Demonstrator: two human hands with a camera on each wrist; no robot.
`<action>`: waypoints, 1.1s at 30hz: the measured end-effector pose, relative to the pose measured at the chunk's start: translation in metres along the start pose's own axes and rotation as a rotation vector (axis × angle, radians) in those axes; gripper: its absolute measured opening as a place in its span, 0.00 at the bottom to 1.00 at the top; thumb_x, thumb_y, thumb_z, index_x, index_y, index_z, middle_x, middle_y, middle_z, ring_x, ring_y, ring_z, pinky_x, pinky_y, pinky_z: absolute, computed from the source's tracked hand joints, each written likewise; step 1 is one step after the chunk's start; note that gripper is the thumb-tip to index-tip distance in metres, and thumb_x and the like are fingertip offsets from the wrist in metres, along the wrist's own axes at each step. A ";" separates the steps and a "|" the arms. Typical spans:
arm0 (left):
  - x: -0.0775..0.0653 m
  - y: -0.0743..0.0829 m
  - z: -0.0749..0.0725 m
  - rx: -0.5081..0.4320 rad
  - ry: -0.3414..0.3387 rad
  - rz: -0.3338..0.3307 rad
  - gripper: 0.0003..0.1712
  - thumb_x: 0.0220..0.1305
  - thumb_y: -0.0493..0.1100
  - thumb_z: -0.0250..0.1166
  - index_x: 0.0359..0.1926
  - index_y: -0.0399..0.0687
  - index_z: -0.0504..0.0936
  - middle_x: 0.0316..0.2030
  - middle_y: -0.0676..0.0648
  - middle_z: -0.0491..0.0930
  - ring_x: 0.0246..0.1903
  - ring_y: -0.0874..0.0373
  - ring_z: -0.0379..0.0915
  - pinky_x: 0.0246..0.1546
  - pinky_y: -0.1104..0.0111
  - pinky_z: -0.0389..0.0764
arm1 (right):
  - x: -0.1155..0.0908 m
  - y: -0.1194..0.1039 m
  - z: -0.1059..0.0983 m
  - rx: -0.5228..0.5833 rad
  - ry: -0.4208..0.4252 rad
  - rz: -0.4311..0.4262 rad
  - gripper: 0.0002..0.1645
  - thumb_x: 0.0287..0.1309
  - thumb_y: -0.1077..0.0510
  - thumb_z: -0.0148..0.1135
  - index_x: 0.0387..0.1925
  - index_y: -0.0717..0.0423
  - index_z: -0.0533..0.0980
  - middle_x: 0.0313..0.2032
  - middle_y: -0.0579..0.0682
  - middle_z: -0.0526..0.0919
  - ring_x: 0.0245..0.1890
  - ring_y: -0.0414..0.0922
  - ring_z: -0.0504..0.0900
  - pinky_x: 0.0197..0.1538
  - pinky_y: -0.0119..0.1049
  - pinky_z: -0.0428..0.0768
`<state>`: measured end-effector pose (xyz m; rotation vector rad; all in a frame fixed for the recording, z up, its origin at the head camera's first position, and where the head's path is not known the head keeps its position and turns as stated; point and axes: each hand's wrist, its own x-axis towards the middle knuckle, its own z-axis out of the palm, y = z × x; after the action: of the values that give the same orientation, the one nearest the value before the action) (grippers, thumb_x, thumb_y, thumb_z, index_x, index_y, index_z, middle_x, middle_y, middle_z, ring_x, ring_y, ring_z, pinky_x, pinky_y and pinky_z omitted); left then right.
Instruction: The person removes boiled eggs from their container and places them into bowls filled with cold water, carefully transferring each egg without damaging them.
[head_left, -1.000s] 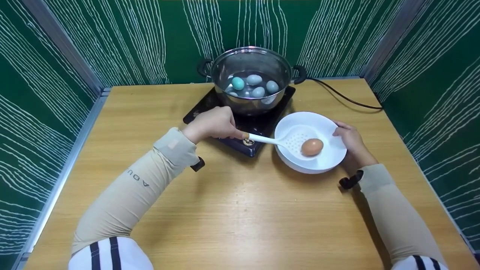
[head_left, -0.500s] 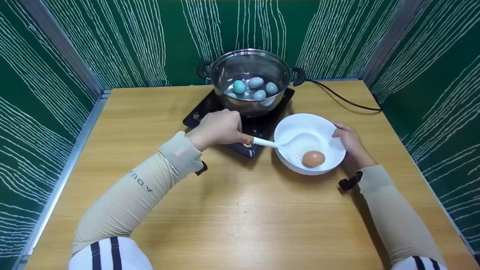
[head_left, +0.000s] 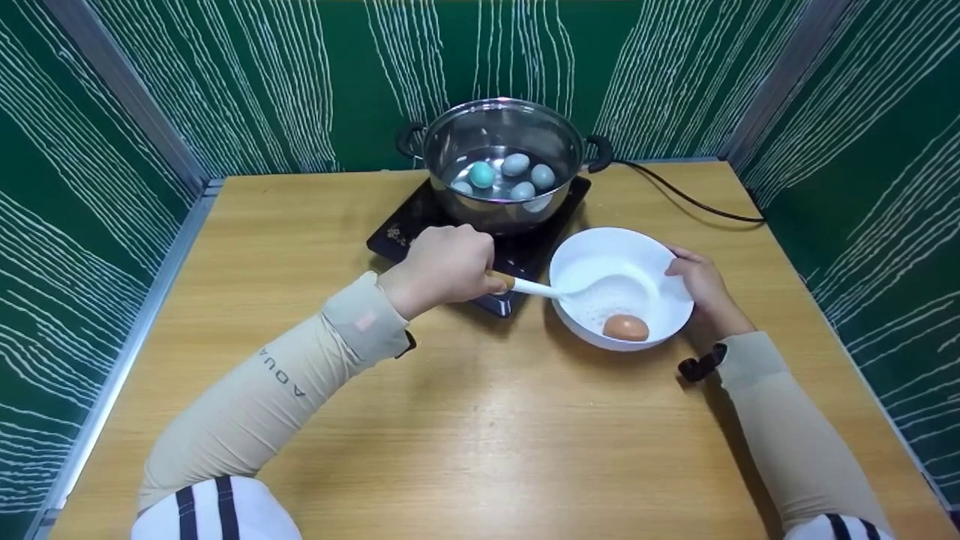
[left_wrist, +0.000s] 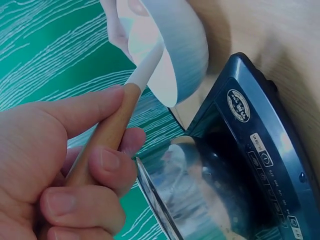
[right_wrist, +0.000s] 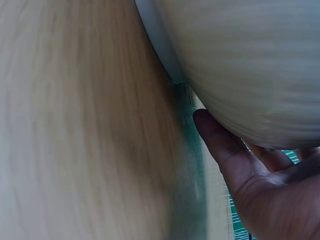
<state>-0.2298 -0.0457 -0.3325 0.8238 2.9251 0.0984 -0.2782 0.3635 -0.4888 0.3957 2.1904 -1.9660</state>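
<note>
My left hand (head_left: 448,264) grips the wooden end of a white slotted ladle (head_left: 536,289), with fingers curled round the handle in the left wrist view. The perforated head lies tilted inside a white bowl (head_left: 600,251). A brown egg (head_left: 626,328) is low in the bowl by its near wall; whether it still touches the ladle I cannot tell. My right hand (head_left: 701,285) holds the bowl's right side, thumb over the rim and fingers against the outside, seen from below in the right wrist view.
A steel pot (head_left: 510,214) with black handles stands on a black induction cooker (head_left: 401,232) at the back. Several pale blue eggs and one greener egg (head_left: 481,175) lie in it. A black cable (head_left: 690,196) runs right. Green walls (head_left: 375,112) enclose the wooden table (head_left: 487,450).
My left hand has shifted right and slightly nearer, turning the ladle. The brown egg has moved down towards the bowl's near wall. My right hand and the bowl have hardly moved.
</note>
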 end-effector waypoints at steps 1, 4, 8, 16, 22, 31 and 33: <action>0.000 0.000 0.000 0.011 0.005 0.001 0.21 0.72 0.62 0.72 0.37 0.49 0.92 0.22 0.52 0.79 0.27 0.52 0.76 0.26 0.60 0.72 | 0.000 0.000 0.000 0.003 0.000 0.005 0.39 0.74 0.64 0.47 0.84 0.56 0.60 0.85 0.56 0.57 0.80 0.47 0.65 0.71 0.26 0.74; 0.000 0.000 0.002 0.045 0.027 0.005 0.21 0.72 0.62 0.72 0.40 0.49 0.93 0.25 0.51 0.83 0.28 0.51 0.77 0.27 0.59 0.75 | 0.000 0.000 -0.001 0.015 -0.007 0.012 0.40 0.75 0.65 0.47 0.85 0.55 0.58 0.86 0.55 0.55 0.83 0.48 0.62 0.77 0.30 0.69; 0.000 -0.002 0.006 0.071 0.058 0.023 0.22 0.73 0.63 0.71 0.42 0.50 0.94 0.26 0.50 0.85 0.28 0.51 0.78 0.28 0.57 0.78 | 0.001 0.000 -0.002 0.018 -0.020 0.011 0.39 0.75 0.65 0.46 0.85 0.54 0.58 0.86 0.53 0.54 0.85 0.50 0.58 0.77 0.30 0.69; -0.002 -0.009 0.010 0.095 0.176 0.053 0.23 0.74 0.63 0.70 0.36 0.49 0.93 0.26 0.49 0.87 0.26 0.50 0.81 0.28 0.53 0.84 | 0.000 0.004 -0.003 -0.023 -0.009 -0.076 0.38 0.72 0.66 0.48 0.82 0.62 0.63 0.76 0.48 0.74 0.58 0.31 0.79 0.56 0.20 0.80; -0.002 -0.014 0.006 0.053 0.181 0.038 0.25 0.75 0.64 0.69 0.37 0.49 0.93 0.27 0.50 0.86 0.27 0.51 0.80 0.28 0.55 0.81 | 0.002 0.004 -0.001 -0.043 -0.010 -0.065 0.39 0.72 0.67 0.47 0.83 0.62 0.60 0.82 0.57 0.64 0.68 0.37 0.76 0.58 0.19 0.78; -0.002 -0.024 -0.003 -0.084 0.166 0.010 0.25 0.75 0.64 0.69 0.38 0.48 0.93 0.22 0.52 0.79 0.25 0.56 0.74 0.25 0.64 0.67 | 0.002 0.001 0.000 -0.021 -0.004 -0.020 0.40 0.73 0.66 0.47 0.84 0.58 0.60 0.85 0.57 0.57 0.82 0.47 0.64 0.66 0.22 0.75; -0.002 -0.028 -0.005 -0.121 0.177 0.004 0.25 0.74 0.65 0.69 0.34 0.49 0.93 0.20 0.54 0.77 0.24 0.56 0.72 0.25 0.64 0.66 | 0.002 0.002 -0.001 -0.019 0.000 -0.027 0.40 0.72 0.66 0.47 0.84 0.58 0.60 0.85 0.57 0.57 0.81 0.46 0.65 0.63 0.21 0.76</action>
<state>-0.2431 -0.0702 -0.3299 0.8429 3.0434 0.3627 -0.2790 0.3643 -0.4912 0.3652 2.2250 -1.9569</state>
